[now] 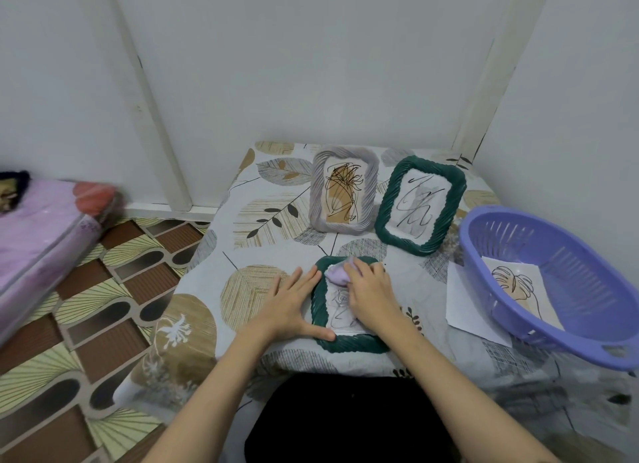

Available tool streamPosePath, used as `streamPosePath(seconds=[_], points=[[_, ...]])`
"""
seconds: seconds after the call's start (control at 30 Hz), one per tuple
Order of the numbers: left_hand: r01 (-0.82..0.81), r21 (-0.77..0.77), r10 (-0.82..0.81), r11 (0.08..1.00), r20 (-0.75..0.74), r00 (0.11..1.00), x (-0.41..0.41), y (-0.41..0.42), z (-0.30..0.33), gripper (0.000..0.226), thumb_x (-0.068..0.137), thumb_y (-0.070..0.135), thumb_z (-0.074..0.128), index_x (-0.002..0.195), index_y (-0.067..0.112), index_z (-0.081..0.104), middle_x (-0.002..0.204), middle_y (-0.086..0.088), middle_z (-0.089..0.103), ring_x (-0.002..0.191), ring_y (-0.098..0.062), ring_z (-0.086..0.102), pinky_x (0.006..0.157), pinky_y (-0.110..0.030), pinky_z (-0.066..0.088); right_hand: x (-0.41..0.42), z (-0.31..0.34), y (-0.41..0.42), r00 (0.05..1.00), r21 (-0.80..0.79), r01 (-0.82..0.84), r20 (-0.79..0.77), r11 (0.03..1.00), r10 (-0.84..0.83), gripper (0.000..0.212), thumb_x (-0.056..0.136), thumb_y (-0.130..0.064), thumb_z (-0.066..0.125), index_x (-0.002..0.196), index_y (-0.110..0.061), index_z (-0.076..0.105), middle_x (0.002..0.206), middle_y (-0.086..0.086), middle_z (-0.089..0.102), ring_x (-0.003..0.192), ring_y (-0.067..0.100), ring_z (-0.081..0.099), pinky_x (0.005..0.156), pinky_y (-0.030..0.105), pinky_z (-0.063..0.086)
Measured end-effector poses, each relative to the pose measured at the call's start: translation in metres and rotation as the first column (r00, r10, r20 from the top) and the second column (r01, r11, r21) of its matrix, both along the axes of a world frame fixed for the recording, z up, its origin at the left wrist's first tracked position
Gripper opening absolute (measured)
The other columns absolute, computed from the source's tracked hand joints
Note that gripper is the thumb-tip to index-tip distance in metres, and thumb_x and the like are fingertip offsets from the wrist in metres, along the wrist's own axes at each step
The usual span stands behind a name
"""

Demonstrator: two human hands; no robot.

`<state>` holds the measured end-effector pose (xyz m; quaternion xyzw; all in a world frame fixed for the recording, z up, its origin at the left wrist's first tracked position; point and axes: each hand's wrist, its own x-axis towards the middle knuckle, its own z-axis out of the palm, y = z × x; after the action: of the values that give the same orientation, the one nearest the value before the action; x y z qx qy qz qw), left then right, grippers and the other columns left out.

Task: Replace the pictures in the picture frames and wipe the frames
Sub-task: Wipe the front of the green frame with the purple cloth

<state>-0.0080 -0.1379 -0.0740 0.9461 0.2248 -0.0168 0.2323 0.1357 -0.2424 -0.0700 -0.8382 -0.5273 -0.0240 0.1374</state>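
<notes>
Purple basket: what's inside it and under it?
Inside the purple basket lies one loose print, a leaf line drawing. A white sheet pokes out from under its near-left edge; the rest of that sheet is hidden by the basket.

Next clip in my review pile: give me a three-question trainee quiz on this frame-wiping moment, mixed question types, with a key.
1. True or false: the right hand presses a lilac cloth onto the flat green frame.
2. Multiple choice: where does the left hand rest? A) in the purple basket B) open against the flat frame's left edge C) on the grey frame
3. Fill in: the number of frames that stand upright at the back, the grey one and the upright green frame, is ____.

Key: 1 true; 2 B; 3 two
</notes>
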Motion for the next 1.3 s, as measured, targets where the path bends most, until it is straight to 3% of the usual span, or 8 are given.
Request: streamPosePath(seconds=[0.23, 0.4, 0.5, 0.6, 0.8, 1.0, 1.13, 1.3], points=[[0.002, -0.002, -0.002, 1.0, 0.0, 1.0, 0.0, 0.0, 0.001, 0.146, 0.024, 0.101, 0.023, 0.148, 0.028, 0.0, 0.156, 0.016, -0.006, 0.144, -0.009, -0.011, 0.113, -0.04, -0.017, -0.008, -0.009, -0.038, 0.981, -0.055, 0.055, 0.19, 0.997, -0.044, 0.061, 0.044, -0.004, 0.079, 0.104, -0.002, 0.066, 0.105, 0.01, 0.067, 0.072, 0.024, 0.057, 0.058, 0.031, 0.048], [0.002, -0.019, -0.002, 1.0, 0.0, 1.0, 0.001, 0.0, 0.001, 0.147, 0.023, 0.1, 0.025, 0.148, 0.028, 0.0, 0.156, 0.016, -0.005, 0.144, -0.009, -0.011, 0.113, -0.04, -0.018, -0.004, 0.0, -0.005, 0.993, -0.026, 0.122, 0.007, 0.992, -0.121, 0.055, 0.088, -0.011, 0.049, 0.14, -0.007, 0.031, 0.145, 0.007, 0.034, 0.114, 0.027, 0.036, 0.097, 0.035, 0.032], [0.003, -0.023, -0.003, 1.0, 0.001, 1.0, 0.001, 0.001, 0.0, 0.145, 0.025, 0.1, 0.027, 0.148, 0.028, -0.001, 0.156, 0.016, -0.005, 0.144, -0.008, -0.011, 0.113, -0.04, -0.017, -0.009, -0.003, -0.012, 0.997, -0.048, 0.06, 0.043, 0.997, -0.058, 0.059, 0.082, -0.007, 0.053, 0.138, -0.004, 0.035, 0.142, 0.009, 0.04, 0.108, 0.028, 0.042, 0.091, 0.036, 0.038], [0.008, -0.033, -0.008, 0.999, 0.006, 1.0, 0.0, 0.002, -0.001, 0.145, 0.025, 0.1, 0.029, 0.148, 0.029, -0.001, 0.155, 0.017, -0.006, 0.143, -0.007, -0.012, 0.112, -0.039, -0.018, -0.007, -0.009, -0.025, 0.979, -0.107, 0.142, 0.161, 0.984, -0.124, 0.068, 0.049, -0.012, 0.081, 0.113, 0.003, 0.06, 0.103, 0.013, 0.066, 0.079, 0.027, 0.057, 0.063, 0.034, 0.049], [-0.01, -0.05, 0.01, 0.999, 0.011, 1.0, 0.0, 0.001, 0.0, 0.144, 0.028, 0.093, 0.044, 0.148, 0.028, -0.001, 0.157, 0.014, -0.002, 0.144, -0.008, -0.009, 0.114, -0.039, -0.017, -0.005, -0.008, 0.001, 0.997, 0.008, 0.072, 0.003, 0.997, -0.072, 0.054, 0.088, -0.009, 0.041, 0.141, -0.012, 0.032, 0.148, 0.003, 0.032, 0.111, 0.028, 0.037, 0.093, 0.036, 0.033], [0.011, -0.051, -0.011, 0.999, -0.011, 1.0, 0.0, 0.003, 0.0, 0.144, 0.029, 0.093, 0.042, 0.148, 0.027, -0.004, 0.157, 0.013, -0.004, 0.144, -0.008, -0.011, 0.114, -0.039, -0.017, -0.002, -0.013, -0.017, 0.984, 0.017, 0.007, 0.178, 1.0, -0.01, 0.046, 0.085, -0.034, 0.035, 0.114, -0.012, 0.063, 0.11, 0.006, 0.065, 0.077, 0.025, 0.056, 0.062, 0.034, 0.048], [0.03, -0.044, -0.032, 0.999, -0.039, 0.999, -0.001, 0.005, -0.001, 0.133, 0.042, 0.085, 0.05, 0.147, 0.027, -0.008, 0.156, 0.012, -0.009, 0.143, -0.008, -0.015, 0.113, -0.041, -0.018, 0.001, -0.008, 0.011, 0.997, 0.031, 0.078, -0.026, 0.996, -0.077, 0.037, 0.096, -0.025, 0.038, 0.132, -0.018, 0.046, 0.135, 0.006, 0.043, 0.107, 0.028, 0.04, 0.088, 0.038, 0.036], [0.03, -0.049, -0.032, 0.998, -0.05, 0.998, 0.0, 0.008, -0.004, 0.139, 0.035, 0.086, 0.048, 0.147, 0.028, -0.008, 0.156, 0.013, -0.009, 0.143, -0.007, -0.015, 0.116, -0.043, -0.016, 0.006, -0.008, 0.007, 0.988, 0.069, -0.152, -0.031, 0.986, 0.154, 0.035, 0.095, -0.032, 0.039, 0.123, -0.022, 0.057, 0.132, 0.001, 0.049, 0.1, 0.029, 0.042, 0.08, 0.038, 0.036]])
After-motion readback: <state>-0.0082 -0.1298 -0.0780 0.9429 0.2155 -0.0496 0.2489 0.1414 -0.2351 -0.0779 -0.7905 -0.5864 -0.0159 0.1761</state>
